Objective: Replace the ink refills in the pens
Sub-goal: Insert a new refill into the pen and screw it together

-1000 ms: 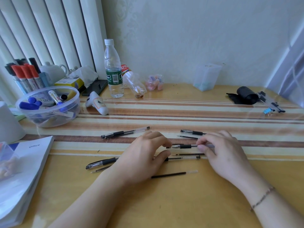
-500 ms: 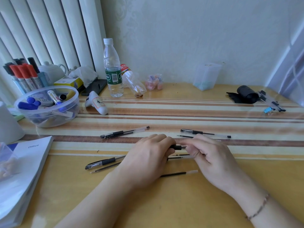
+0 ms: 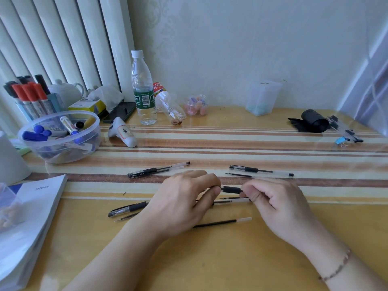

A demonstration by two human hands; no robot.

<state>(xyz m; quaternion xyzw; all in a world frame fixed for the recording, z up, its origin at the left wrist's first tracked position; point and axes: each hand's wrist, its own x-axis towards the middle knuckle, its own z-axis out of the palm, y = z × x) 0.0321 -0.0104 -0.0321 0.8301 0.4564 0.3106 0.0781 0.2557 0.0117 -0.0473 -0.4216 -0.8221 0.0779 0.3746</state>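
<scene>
A black-gripped pen point(image 3: 231, 189) is pinched between both hands above the table's middle. My left hand point(image 3: 184, 201) pinches its tip end, my right hand point(image 3: 273, 203) closes on its barrel. A capped pen point(image 3: 158, 170) lies behind the left hand, another pen point(image 3: 260, 170) behind the right, with a thin refill point(image 3: 238, 175) beside it. A third pen point(image 3: 128, 208) and a refill point(image 3: 126, 217) stick out left of my left hand. A black refill point(image 3: 222, 222) lies in front, and more pen parts point(image 3: 233, 200) sit under the hands.
A clear bowl of markers point(image 3: 60, 135) and a marker holder point(image 3: 31, 99) stand at the left, a stack of papers point(image 3: 27, 223) at the near left. A water bottle point(image 3: 142, 89), a white device point(image 3: 122, 133), a clear box point(image 3: 262, 97) and a black roll point(image 3: 312, 120) line the back.
My right hand slid left along the pen toward my left hand, uncovering the pen behind it. Both hands now pinch the pen close together around its black grip.
</scene>
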